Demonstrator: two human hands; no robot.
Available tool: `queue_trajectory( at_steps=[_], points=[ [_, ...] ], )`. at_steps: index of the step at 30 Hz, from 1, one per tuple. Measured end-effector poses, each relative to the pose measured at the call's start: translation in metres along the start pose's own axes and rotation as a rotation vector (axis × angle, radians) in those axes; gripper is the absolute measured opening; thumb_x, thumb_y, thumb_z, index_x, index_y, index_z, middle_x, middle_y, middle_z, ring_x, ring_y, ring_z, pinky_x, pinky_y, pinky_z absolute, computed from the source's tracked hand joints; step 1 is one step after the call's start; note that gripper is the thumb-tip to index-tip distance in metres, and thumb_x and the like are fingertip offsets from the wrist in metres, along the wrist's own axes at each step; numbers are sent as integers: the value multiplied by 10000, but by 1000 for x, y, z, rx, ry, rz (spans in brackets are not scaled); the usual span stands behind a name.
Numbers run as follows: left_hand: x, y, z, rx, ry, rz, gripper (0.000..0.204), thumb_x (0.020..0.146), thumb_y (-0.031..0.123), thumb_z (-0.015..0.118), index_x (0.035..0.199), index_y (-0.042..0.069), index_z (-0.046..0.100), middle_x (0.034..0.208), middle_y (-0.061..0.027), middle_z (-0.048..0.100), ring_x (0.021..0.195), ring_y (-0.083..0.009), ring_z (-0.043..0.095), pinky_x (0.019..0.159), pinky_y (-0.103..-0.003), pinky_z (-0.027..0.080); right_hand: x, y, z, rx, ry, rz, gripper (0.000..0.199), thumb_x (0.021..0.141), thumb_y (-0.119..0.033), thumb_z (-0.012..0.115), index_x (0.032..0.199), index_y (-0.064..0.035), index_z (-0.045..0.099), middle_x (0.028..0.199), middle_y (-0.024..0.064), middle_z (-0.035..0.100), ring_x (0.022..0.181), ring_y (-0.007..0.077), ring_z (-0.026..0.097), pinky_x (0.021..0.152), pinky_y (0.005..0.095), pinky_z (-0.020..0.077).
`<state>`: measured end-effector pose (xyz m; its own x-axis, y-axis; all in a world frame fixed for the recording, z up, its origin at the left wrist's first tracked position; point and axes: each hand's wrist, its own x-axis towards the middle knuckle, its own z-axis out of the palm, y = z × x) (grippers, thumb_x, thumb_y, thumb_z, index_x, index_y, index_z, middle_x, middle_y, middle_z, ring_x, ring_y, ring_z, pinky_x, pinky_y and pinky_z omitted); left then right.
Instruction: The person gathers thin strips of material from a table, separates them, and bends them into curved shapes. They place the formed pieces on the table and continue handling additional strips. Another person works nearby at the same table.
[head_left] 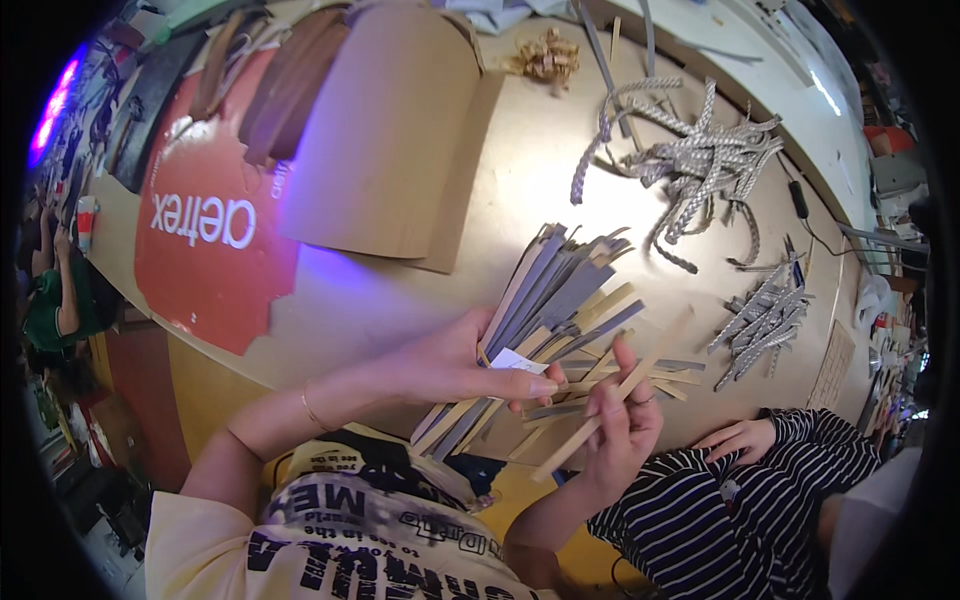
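Note:
My left hand (455, 362) is closed around a thick bundle of flat strips (565, 285), grey and tan, fanned out at the far end. A small white paper tag (515, 361) lies on the bundle under my left thumb. To the right, my right hand (625, 430) pinches a single long tan strip (567, 447), held slantwise. Several loose tan and grey strips (665, 376) lie on the table just behind my right hand. Part of the bundle is hidden by my left fingers.
Braided grey straps (700, 160) lie heaped at the far right, with shorter braided pieces (762, 325) nearer. A curved cardboard sheet (390, 140), a red sheet (215, 280) and brown straps (290, 90) occupy the left. A person in a striped top (680, 520) sits close on the right.

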<state>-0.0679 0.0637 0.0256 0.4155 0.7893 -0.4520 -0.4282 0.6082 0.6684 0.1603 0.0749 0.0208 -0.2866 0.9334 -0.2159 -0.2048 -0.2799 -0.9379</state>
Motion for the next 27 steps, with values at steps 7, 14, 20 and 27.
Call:
queue_trajectory(
  at_steps=[7,14,20,27],
  points=[
    [32,0,15,48,47,77,580,849,303,787,1258,-13,524,1065,-83,663,945,-135,646,794,-293,556,18,-2,-19,184,-101,-18,536,1022,-164,439,1457,123,311,868,79,563,623,90,511,554,211,451],
    [46,-2,18,63,73,43,529,878,269,757,1256,-25,534,1096,-98,652,1000,-137,623,885,-304,518,16,4,0,-77,-5,44,488,936,9,560,1409,66,452,864,93,581,673,117,572,848,289,502],
    [46,-1,17,60,32,70,535,865,244,772,1252,-21,515,1058,-90,653,950,-126,627,815,-288,540,18,12,3,-180,22,-92,505,902,56,628,1390,30,497,860,106,625,638,106,576,543,209,476],
    [40,-2,14,36,-8,31,587,807,218,830,1239,-21,513,990,-84,655,831,-125,650,734,-265,554,16,15,8,-229,41,-61,435,920,57,610,1348,42,539,883,119,636,637,114,591,549,218,486]
  ],
)
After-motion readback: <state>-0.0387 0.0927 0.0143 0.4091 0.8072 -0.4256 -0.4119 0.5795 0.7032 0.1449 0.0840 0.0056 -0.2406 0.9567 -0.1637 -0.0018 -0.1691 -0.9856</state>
